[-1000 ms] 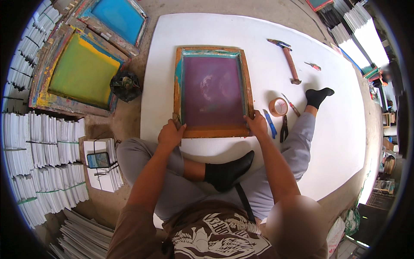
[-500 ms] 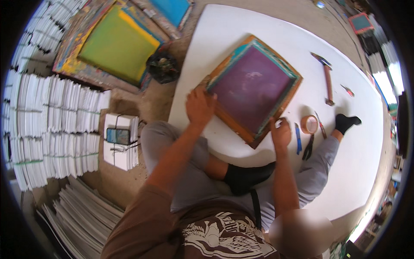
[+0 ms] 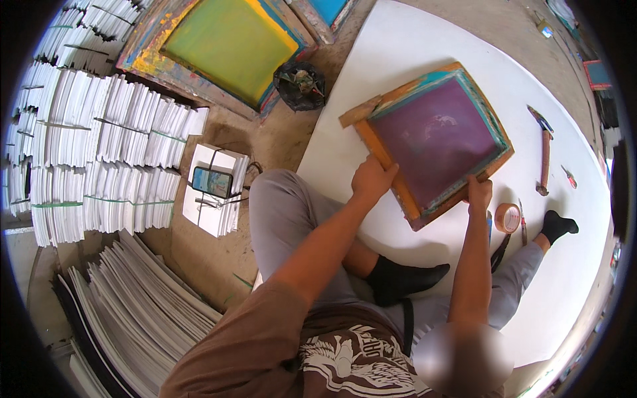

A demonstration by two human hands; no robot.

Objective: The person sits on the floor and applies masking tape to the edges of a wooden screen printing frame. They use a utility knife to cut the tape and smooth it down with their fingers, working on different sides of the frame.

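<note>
A wooden screen-printing frame [image 3: 446, 136] with purple mesh and teal paint along its inner border is tilted over the white tabletop. My left hand [image 3: 375, 179] is closed round its near-left rail. My right hand [image 3: 479, 194] grips the near-right rail, thumb on top. A bare wood strip juts out past the frame's left corner. Close to my right hand lie a roll of brown tape [image 3: 508, 217] and a slim red-handled tool [image 3: 523, 225]. A blue cutter [image 3: 489, 227] and a black-handled tool [image 3: 499, 255] are partly hidden by my right forearm.
A hammer [image 3: 544, 156] and a small red tool [image 3: 568, 176] lie farther right on the white table [image 3: 398, 40]. To the left are larger painted screens [image 3: 232, 50], a black bag [image 3: 298, 86], stacks of white sheets [image 3: 99, 126] and a phone [image 3: 212, 181] on a tied bundle.
The frame has come up off the table and turned slightly, its left corner raised. My left hand has slid along the rail toward the near corner. The whole view has shifted.
</note>
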